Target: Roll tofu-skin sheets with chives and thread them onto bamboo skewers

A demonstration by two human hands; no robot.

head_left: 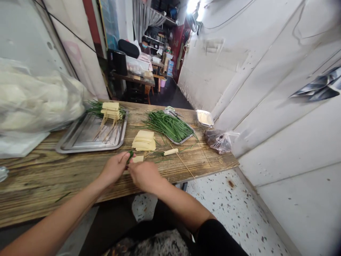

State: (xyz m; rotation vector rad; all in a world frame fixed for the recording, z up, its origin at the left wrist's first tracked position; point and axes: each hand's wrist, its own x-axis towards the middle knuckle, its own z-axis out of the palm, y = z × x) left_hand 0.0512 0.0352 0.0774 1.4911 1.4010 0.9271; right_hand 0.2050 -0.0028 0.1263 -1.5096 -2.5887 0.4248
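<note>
My left hand (116,167) is closed on a small folded bundle of green chives (130,156), just above the table's front edge. Close against it is my right hand (145,175), its fingers curled in; what they grip is hidden. A single pale tofu-skin sheet (138,159) lies just beyond my fingers. Behind it sits a stack of tofu-skin sheets (144,140). To the right, a tofu-skin roll (171,152) with greens at one end lies beside a thin wooden skewer (185,165). Loose long chives (170,124) are heaped on a metal tray (189,136).
At left, a metal tray (92,145) holds finished-looking skewered rolls (111,109) over greens. A large plastic bag (39,103) of pale pieces stands beside it. Scissors (169,108), a foil container (205,118) and a dark-filled bag (218,139) lie far right. A masked person (145,48) sits in the background.
</note>
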